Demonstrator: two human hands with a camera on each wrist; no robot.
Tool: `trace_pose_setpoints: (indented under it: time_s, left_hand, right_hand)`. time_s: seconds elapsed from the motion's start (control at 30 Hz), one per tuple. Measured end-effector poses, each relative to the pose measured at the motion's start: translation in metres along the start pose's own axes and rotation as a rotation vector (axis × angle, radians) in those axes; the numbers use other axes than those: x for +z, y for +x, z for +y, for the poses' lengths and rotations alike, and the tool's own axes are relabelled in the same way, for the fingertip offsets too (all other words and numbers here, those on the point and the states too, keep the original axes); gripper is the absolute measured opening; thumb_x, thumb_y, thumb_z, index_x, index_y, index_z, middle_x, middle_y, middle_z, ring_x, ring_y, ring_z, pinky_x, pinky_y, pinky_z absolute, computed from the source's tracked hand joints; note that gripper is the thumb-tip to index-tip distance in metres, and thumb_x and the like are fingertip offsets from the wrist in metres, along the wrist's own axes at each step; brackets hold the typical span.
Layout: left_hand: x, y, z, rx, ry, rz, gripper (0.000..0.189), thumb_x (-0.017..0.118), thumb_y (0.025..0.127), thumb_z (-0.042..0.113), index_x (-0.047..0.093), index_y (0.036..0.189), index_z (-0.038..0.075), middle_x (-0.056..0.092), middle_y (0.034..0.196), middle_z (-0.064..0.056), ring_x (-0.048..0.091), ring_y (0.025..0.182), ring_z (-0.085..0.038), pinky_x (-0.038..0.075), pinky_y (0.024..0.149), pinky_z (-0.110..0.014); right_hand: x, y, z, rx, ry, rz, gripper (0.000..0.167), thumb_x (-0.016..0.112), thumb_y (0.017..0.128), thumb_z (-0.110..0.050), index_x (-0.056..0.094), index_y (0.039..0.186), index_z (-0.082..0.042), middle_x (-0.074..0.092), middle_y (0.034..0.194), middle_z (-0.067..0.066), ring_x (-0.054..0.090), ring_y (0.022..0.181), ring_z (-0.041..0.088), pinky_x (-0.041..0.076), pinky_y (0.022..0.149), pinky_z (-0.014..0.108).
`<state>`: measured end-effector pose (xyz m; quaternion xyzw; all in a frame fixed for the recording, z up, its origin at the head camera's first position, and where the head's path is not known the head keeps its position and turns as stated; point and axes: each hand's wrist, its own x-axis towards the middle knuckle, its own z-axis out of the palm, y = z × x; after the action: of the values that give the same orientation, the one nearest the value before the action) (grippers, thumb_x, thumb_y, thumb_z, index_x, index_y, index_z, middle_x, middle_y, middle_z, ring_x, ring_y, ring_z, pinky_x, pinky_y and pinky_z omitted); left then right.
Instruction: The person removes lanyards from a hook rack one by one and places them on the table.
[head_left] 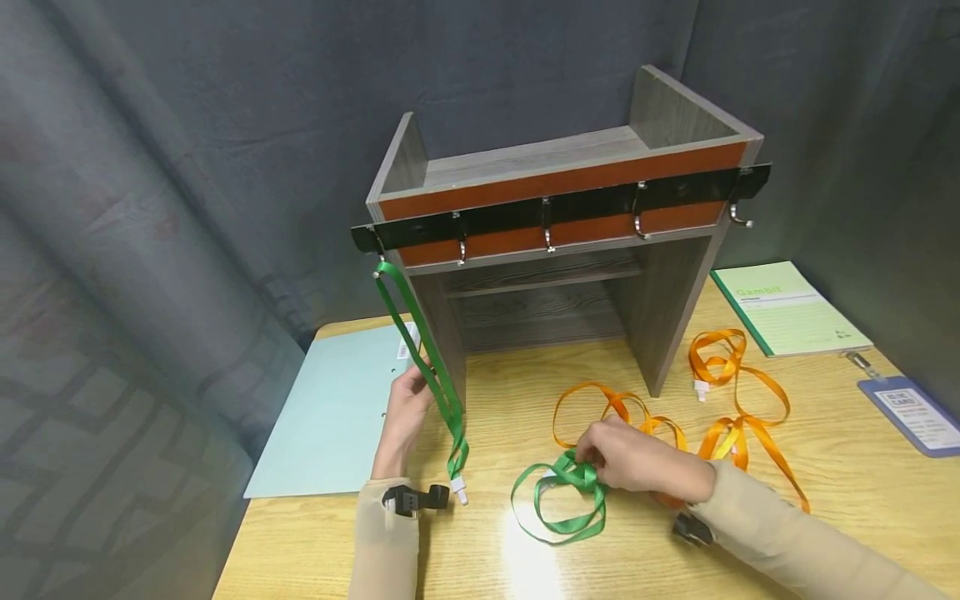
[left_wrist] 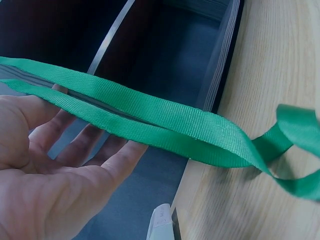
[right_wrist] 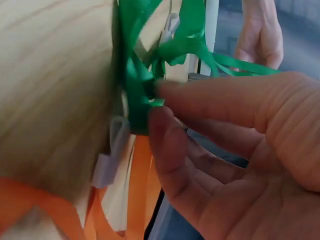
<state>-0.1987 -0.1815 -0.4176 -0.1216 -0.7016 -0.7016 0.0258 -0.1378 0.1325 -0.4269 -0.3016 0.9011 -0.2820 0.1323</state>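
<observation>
A green lanyard [head_left: 442,387] hangs from the leftmost hook of the rack, its white clip [head_left: 458,487] near the tabletop. My left hand [head_left: 411,400] is beside that hanging lanyard; in the left wrist view its loosely bent fingers [left_wrist: 107,150] touch the strap from behind without closing round it. A second green lanyard [head_left: 573,525] lies in loose loops on the table. With thumb and fingertips, my right hand [head_left: 618,454] pinches its bunched strap, somewhat blurred in the right wrist view. Orange lanyards [head_left: 600,392] lie just beyond and beside the right hand.
A grey wooden shelf [head_left: 675,317] stands at the back, a black hook rack [head_left: 502,218] across its front. To the left lies a pale blue folder [head_left: 322,417]. At the right are a green notebook [head_left: 795,308], a blue card holder [head_left: 915,412] and another orange lanyard [head_left: 765,425].
</observation>
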Motion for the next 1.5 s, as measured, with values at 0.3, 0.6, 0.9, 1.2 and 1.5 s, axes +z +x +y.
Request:
trace_pose_setpoints:
  time_s: [0.3, 0.6, 0.9, 1.2, 1.5]
  left_hand:
    - [-0.007, 0.007, -0.024, -0.007, -0.027, 0.016, 0.033, 0.06, 0.093, 0.005, 0.059, 0.126, -0.003, 0.056, 0.128, -0.017, 0.049, 0.119, -0.028, 0.042, 0.097, -0.043]
    - [-0.007, 0.006, -0.028, 0.031, 0.008, 0.049, 0.031, 0.063, 0.092, 0.009, 0.062, 0.121, -0.001, 0.061, 0.12, -0.015, 0.055, 0.111, -0.028, 0.046, 0.092, -0.04]
    - [-0.006, 0.005, -0.028, 0.02, 0.008, 0.04, 0.034, 0.063, 0.092, 0.01, 0.06, 0.123, -0.004, 0.059, 0.122, -0.019, 0.052, 0.114, -0.037, 0.045, 0.093, -0.038]
    - [-0.002, 0.003, -0.005, -0.004, 0.041, 0.051, 0.026, 0.061, 0.093, 0.007, 0.063, 0.117, -0.003, 0.062, 0.116, -0.013, 0.056, 0.107, -0.028, 0.047, 0.089, -0.039]
    - [-0.006, 0.007, -0.026, 0.018, 0.006, 0.061, 0.02, 0.063, 0.092, 0.012, 0.066, 0.109, 0.001, 0.063, 0.108, -0.013, 0.051, 0.108, -0.047, 0.049, 0.084, -0.038]
  right_hand:
    - [-0.03, 0.006, -0.016, 0.055, -0.071, -0.044, 0.033, 0.063, 0.076, 0.016, 0.074, 0.095, -0.008, 0.067, 0.088, -0.003, 0.054, 0.077, 0.013, 0.048, 0.067, 0.03]
    - [-0.054, 0.056, -0.064, -0.176, -0.024, 0.392, 0.024, 0.071, 0.088, -0.021, 0.071, 0.106, -0.006, 0.069, 0.096, 0.002, 0.059, 0.073, 0.005, 0.048, 0.055, 0.023]
    - [-0.066, 0.104, -0.106, -0.399, 0.064, 0.643, 0.016, 0.071, 0.088, -0.018, 0.071, 0.1, -0.009, 0.064, 0.086, -0.004, 0.054, 0.065, 0.003, 0.047, 0.057, 0.019]
    - [-0.077, 0.135, -0.136, -0.494, 0.152, 0.735, 0.024, 0.073, 0.086, -0.023, 0.07, 0.103, -0.005, 0.067, 0.09, 0.001, 0.061, 0.079, 0.008, 0.052, 0.063, 0.023]
    - [-0.077, 0.145, -0.147, -0.506, 0.241, 0.738, 0.022, 0.072, 0.088, -0.021, 0.071, 0.101, -0.004, 0.068, 0.085, -0.003, 0.061, 0.075, 0.001, 0.05, 0.062, 0.019]
